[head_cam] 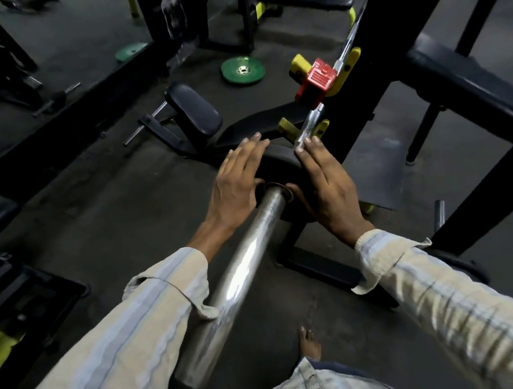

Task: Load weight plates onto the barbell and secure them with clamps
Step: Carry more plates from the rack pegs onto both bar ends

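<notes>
1. where the view is nearest, a bare foot [310, 343] on the floor, just beside the free end of the chrome barbell sleeve [227, 282], which runs up and away between two striped shirt cuffs.
2. further along the sleeve, a black weight plate [280, 159] already threaded on, pressed between both palms.
3. left hand [236, 185] flat on the plate's left side, fingers [250, 145] straight and spread open, curled round nothing; right hand [329, 190] flat on the right side likewise, its fingertips touching the thinner bar beyond. holding by pressure only, no closed grasp.
4. likely risks: plate tilting and binding on the sleeve if one palm pushes harder than the other; fingertips pinched between plate and collar once seated; plate sliding back off toward the bare foot, since no clamp sits outside it.
5. beyond the plate, a red clamp [319, 81] on the bar near the yellow rack hooks [347, 65], apart from the plate; cannot tell whether locked.
6. black rack upright [371, 60] close on the right, crowding that hand.
7. far off, a padded seat [195, 111] and a green plate [243, 70] lying flat on the floor, well apart, a reach away for the next load.
</notes>
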